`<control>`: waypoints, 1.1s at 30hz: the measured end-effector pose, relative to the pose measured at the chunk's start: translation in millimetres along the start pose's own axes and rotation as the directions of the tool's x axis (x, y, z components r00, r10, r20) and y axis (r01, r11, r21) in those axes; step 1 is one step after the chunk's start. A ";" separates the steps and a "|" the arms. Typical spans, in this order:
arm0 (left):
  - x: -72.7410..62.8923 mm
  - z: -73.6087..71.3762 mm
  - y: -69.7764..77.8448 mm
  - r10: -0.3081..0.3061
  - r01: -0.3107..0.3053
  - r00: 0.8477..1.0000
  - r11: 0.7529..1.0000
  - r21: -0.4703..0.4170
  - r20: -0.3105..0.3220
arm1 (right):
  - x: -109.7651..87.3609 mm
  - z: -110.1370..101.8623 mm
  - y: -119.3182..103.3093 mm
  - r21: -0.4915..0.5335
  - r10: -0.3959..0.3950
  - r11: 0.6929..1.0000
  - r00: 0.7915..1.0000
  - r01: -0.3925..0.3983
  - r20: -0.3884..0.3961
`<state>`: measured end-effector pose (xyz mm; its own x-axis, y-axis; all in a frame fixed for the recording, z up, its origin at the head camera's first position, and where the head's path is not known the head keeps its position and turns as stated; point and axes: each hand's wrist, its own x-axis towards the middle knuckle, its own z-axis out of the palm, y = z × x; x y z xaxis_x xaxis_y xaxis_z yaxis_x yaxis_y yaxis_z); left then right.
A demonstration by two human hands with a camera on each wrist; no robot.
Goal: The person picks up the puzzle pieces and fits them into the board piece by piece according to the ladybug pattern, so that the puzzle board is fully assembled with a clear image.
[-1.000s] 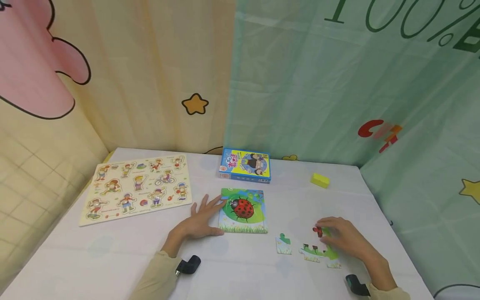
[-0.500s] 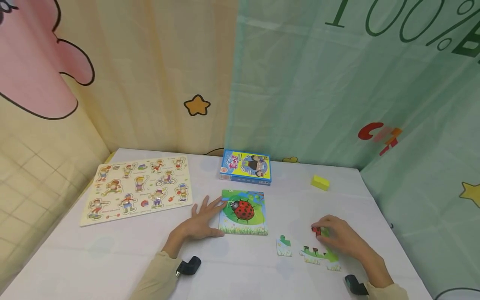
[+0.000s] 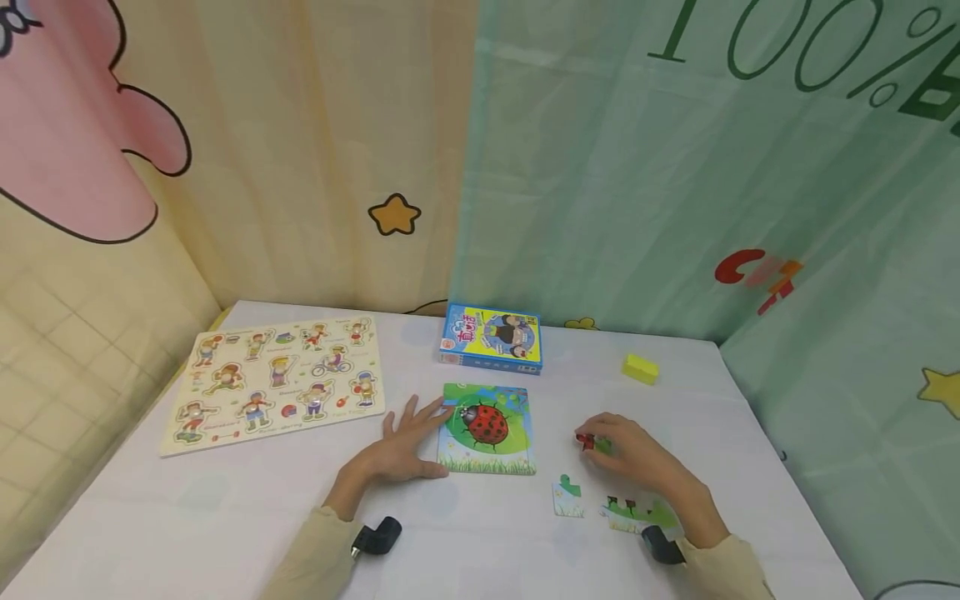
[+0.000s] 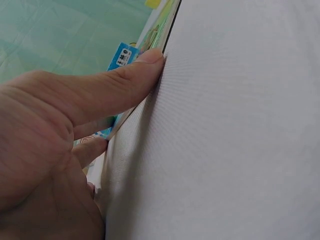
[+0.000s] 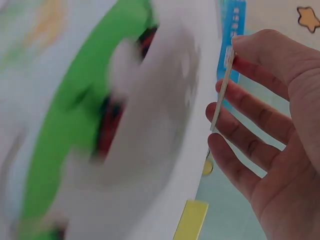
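Observation:
My left hand (image 3: 397, 448) rests with fingers spread at the left edge of a square ladybug picture board (image 3: 521, 454), its fingertips touching the border. In the left wrist view the thumb (image 4: 117, 90) lies along the board's edge. My right hand (image 3: 637, 454) pinches a red-and-green jigsaw piece (image 3: 586, 442) to the right of the board. The right wrist view shows that piece edge-on between thumb and fingers. Below lie a loose jigsaw piece (image 3: 567, 500) with grass and several joined pieces (image 3: 627, 514), partly hidden by the right wrist's camera.
A wooden board of sports figures (image 3: 300, 404) lies at the left. Behind the ladybug board is a blue and yellow box (image 3: 491, 337). A yellow block (image 3: 641, 368) sits at the back right of the white table (image 3: 450, 550). Printed curtains (image 3: 600, 183) stand behind.
My right hand has moved left and slightly away from me with the jigsaw piece, leaving the joined pieces behind. My left hand has stayed on the board's edge.

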<state>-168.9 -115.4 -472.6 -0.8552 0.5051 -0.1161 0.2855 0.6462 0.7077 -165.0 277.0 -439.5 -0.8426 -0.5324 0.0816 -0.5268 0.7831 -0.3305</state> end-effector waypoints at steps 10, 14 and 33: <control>-0.4 0.8 -1.3 0.001 -0.001 1.000 1.000 0.002 -0.012 | 53.1 13.0 -43.9 -0.052 -0.053 0.997 0.993 0.059 0.107; -0.3 1.3 -1.1 -0.001 0.001 1.000 1.000 -0.005 -0.008 | 67.9 19.4 -55.6 -0.076 -0.082 0.993 0.986 0.094 0.142; -1.5 0.5 2.7 -0.014 0.014 1.000 1.000 -0.001 -0.002 | 79.7 35.6 -67.9 -0.193 -0.141 0.967 0.981 0.166 0.135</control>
<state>-166.6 -114.1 -470.9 -0.8603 0.4944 -0.1247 0.2728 0.6529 0.7066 -192.4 170.0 -444.0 -0.7368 -0.6761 0.0002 -0.6708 0.7311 -0.1244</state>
